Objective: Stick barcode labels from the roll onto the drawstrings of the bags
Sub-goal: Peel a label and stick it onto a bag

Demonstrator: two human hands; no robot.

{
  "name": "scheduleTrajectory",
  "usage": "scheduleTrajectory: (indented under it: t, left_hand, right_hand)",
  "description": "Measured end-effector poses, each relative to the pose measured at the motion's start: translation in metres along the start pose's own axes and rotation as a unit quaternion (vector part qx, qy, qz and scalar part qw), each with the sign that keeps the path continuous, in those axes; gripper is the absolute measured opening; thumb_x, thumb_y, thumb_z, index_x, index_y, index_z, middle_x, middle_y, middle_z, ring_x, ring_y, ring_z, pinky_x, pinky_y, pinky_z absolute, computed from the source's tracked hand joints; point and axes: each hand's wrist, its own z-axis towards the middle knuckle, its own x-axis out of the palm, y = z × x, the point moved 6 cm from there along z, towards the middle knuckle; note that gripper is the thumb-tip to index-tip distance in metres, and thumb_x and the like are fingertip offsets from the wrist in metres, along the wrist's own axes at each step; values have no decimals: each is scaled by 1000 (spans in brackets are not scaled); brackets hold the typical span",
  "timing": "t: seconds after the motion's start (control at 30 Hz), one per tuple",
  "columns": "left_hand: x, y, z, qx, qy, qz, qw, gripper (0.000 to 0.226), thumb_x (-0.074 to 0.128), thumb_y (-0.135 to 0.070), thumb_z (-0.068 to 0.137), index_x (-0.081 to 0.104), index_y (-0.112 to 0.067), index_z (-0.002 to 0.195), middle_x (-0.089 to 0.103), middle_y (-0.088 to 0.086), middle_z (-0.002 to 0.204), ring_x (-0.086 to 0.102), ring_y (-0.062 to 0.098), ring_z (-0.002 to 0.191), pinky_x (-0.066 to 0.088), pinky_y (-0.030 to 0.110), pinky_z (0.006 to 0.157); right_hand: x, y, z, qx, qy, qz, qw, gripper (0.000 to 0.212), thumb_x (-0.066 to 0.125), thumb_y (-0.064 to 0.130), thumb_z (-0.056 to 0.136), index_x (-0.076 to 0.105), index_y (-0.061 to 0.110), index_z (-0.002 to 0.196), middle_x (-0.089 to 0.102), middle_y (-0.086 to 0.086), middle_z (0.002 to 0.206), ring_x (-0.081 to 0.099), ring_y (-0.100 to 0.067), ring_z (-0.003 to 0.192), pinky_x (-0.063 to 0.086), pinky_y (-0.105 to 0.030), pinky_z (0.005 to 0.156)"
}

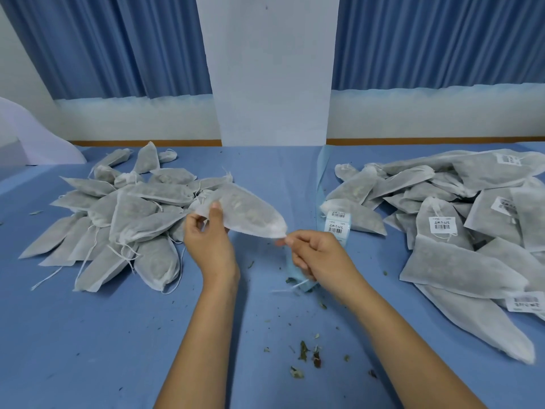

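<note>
1. Blue surface (88,335), curtains (118,45) behind; we see unlabelled bags (132,208) piled left, labelled bags (472,231) piled right.
2. Our left hand (206,234) grips a drawstring bag (247,211) mid-air by its gathered end.
3. Our right hand (312,255), fingers curled, pinches its other tip.
4. Label strip (336,225) lies just beyond the right hand.

This looks like a packing workroom. A long bench (118,335) with a blue cover holds one pile of white herb bags (118,214), and another pile (460,261) with barcode labels (442,225) stuck on. Blue curtains (103,45) hang behind.
</note>
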Motion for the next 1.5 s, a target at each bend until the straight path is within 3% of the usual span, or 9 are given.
scheduleTrajectory:
  t: [0.1,0.2,0.3,0.4,0.73,0.87,1.2,1.37,1.5]
  left_hand:
    - [-13,5,12,-32,-42,30,998,5,62,-12,93,57,-13,92,61,3,101,63,15,92,52,22,76]
    - [1,-15,-1,150,12,256,955,25,64,-9,88,56,-7,111,53,0,112,54,20,109,39,19,91]
    - [38,-22,-42,319,267,264,870,18,55,-21,92,63,-11,104,64,-7,104,59,8,101,42,18,90]
    - [57,-3,-66,260,456,271,807,18,48,-37,95,63,-27,96,68,-14,77,63,0,73,43,11,69]
    - [45,0,-40,118,370,264,883,23,71,-12,86,70,-26,68,65,-8,63,54,0,55,38,7,57]
    - [46,11,-46,-13,467,236,852,24,67,-14,90,76,-24,69,69,-4,66,42,8,42,36,14,46]
    - [45,-3,-42,50,402,100,909,22,63,-14,92,77,-29,100,72,-11,113,44,6,46,43,16,50]
    - [49,1,-47,144,434,259,851,18,69,0,85,77,-14,93,74,-9,98,67,-2,86,49,15,78]
    - [53,6,-56,90,477,267,833,8,73,-4,82,77,-11,80,71,-6,80,60,-4,67,40,7,63]
  right_hand:
    - [-9,11,-1,-77,-42,-70,994,26,47,7,98,66,2,82,34,13,43,31,-2,41,27,-9,47]
    - [-11,15,-3,-114,-57,-103,986,23,49,8,97,66,6,80,36,14,42,32,-4,45,27,-12,50]
    - [-10,17,-4,-132,-63,-122,982,21,52,7,96,67,7,81,45,19,44,39,-2,46,30,-11,52]
    - [-16,18,-2,-136,-77,-87,984,20,51,2,95,68,7,84,61,11,63,52,0,60,43,-18,63]
    - [-61,14,4,-147,-138,-171,964,15,59,10,92,71,11,83,61,1,58,54,-24,65,43,-32,67]
    - [-70,11,2,-142,-222,-133,956,14,64,12,88,71,17,77,62,3,56,51,-13,56,40,-27,60]
    - [-25,23,-5,-263,-154,-272,913,7,70,12,83,74,13,77,67,4,77,50,-14,76,37,-18,73]
    - [-22,35,-14,-356,-169,-336,856,8,68,11,82,75,9,80,67,0,77,53,-22,73,40,-28,74]
    - [-38,41,-17,-354,-246,-301,851,5,70,12,80,75,12,78,69,2,76,56,-25,75,44,-40,73]
